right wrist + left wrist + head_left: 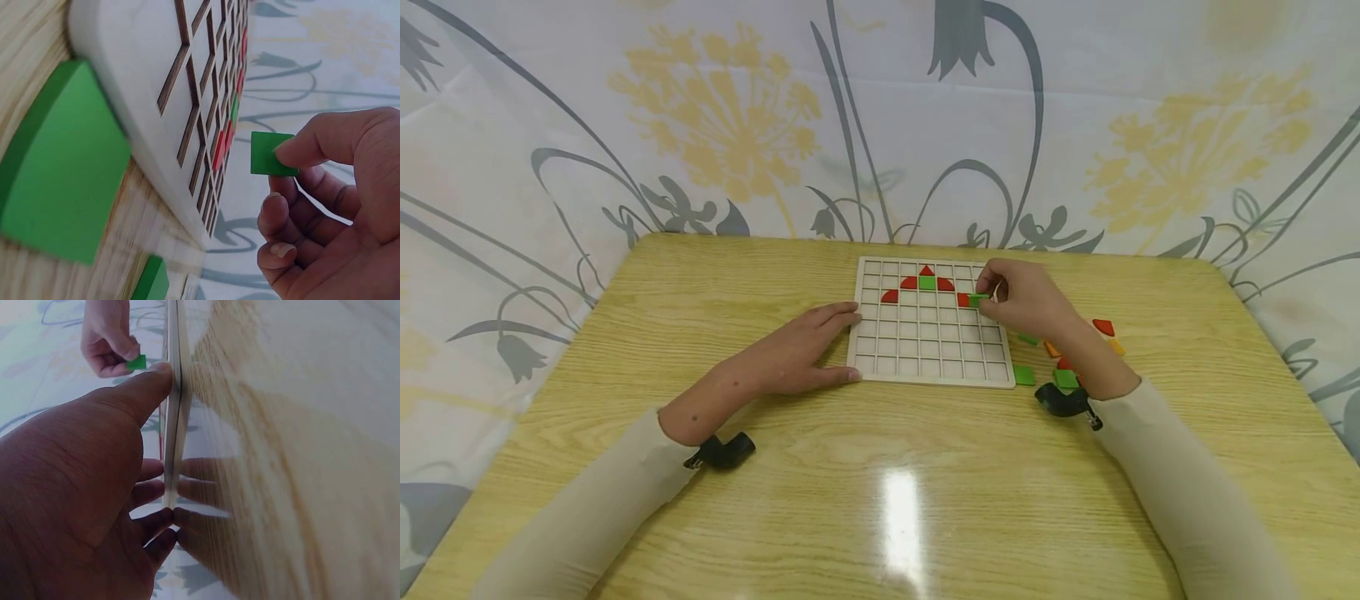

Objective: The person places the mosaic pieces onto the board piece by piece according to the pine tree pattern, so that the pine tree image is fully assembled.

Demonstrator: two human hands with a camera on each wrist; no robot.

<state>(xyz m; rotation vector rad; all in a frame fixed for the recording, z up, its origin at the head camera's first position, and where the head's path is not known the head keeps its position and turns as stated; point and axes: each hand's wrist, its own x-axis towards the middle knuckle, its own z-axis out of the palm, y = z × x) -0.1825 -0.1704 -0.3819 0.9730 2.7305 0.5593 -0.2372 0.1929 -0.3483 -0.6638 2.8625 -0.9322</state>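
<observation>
Your left hand [793,354] touches the left edge of the board [936,382], fingers outstretched; loose pieces [1024,376] lie by its right side. Farther off, your right hand [1030,300] pinches a green square [265,153] by thumb and fingers, just above the board near a red piece [963,300].

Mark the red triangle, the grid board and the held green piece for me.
Red triangle [927,272], head view: middle of its face.
Grid board [928,330], head view: a bare cell near its middle.
Held green piece [263,154], right wrist view: uncovered part of its flat face.
</observation>
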